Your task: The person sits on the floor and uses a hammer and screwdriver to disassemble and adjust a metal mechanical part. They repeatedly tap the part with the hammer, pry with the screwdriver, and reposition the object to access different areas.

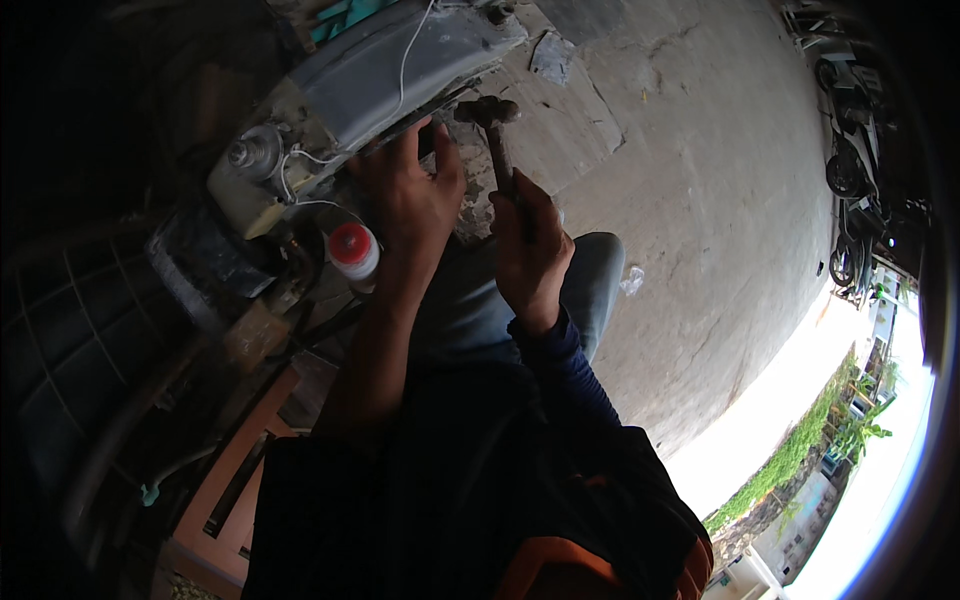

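My right hand (530, 250) is closed around the handle of a rusty hammer (490, 115), its head raised just above my fingers. My left hand (410, 195) is spread flat, fingers apart, against the edge of a grey metal body panel (400, 70) that runs across the top of the view. The hammer head hangs close beside that panel edge, to the right of my left fingers. My knee in blue jeans (590, 275) lies under both hands.
A white plastic bottle with a red cap (352, 250) stands left of my left wrist. A white tank with a metal cap and white wires (255, 160) sits further left. Cracked concrete floor (700, 180) spreads right; parked motorbikes (850, 170) stand at the far right edge.
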Motion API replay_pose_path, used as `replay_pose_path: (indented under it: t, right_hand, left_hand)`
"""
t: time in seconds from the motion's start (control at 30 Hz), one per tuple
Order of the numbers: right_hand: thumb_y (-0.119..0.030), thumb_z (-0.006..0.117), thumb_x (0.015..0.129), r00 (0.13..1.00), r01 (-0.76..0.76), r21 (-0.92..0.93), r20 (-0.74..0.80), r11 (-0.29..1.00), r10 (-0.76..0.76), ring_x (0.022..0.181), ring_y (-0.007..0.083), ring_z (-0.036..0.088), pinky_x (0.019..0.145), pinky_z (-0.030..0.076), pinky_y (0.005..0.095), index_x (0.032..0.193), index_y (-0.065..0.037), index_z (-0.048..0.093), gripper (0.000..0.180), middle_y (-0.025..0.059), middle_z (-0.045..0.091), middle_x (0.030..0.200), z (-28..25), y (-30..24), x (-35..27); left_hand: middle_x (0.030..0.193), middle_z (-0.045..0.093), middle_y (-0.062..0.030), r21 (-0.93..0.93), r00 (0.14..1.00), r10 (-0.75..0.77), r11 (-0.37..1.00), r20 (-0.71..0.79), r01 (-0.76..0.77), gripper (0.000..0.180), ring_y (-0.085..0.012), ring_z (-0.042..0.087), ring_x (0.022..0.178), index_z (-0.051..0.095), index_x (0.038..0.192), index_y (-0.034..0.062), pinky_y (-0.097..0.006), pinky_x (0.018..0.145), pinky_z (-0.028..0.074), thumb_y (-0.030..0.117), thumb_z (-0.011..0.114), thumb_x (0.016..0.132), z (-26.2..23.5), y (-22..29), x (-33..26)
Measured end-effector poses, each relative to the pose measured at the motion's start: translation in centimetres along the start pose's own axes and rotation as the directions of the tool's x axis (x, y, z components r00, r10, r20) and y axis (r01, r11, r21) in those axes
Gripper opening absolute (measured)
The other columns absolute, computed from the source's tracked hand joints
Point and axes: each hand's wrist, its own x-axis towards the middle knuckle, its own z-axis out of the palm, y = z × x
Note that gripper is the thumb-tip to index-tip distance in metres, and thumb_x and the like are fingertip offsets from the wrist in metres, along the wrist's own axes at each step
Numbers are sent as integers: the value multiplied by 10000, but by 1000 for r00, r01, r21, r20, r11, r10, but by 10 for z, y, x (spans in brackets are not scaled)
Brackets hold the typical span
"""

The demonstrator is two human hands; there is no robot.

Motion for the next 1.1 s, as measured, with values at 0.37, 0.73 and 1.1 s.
replay_pose_path:
  t: [0.37, 0.73, 1.1]
  right_hand:
    - [-22, 649, 866, 999, 31, -1, 15, 1000, -31, 871, 273, 707, 722, 544, 318, 1149, 3, 587, 290, 210, 685, 977, 0, -6, 1]
    - [-31, 645, 871, 998, -67, 11, -19, 998, 67, 812, 196, 697, 698, 531, 292, 1145, 1, 594, 280, 176, 693, 900, -1, 10, -5]
    - [-93, 623, 896, 963, -266, 83, -11, 960, 268, 674, 161, 652, 626, 505, 277, 1150, 5, 600, 273, 129, 671, 796, -5, 31, -3]
  left_hand:
    - [942, 653, -162, 72, 994, 95, 993, -52, -91, 162, -363, 598, 985, 670, 950, 45, -476, 893, 429, 100, 705, 801, -2, 0, 4]
    - [868, 645, -127, 145, 983, 173, 976, -61, -162, 135, -322, 615, 917, 662, 952, 75, -485, 888, 422, 85, 683, 819, -2, 1, 8]
    - [826, 609, -114, 61, 996, 79, 995, -45, -77, 107, -333, 570, 850, 622, 940, 65, -504, 889, 388, 161, 636, 895, 1, -1, 2]
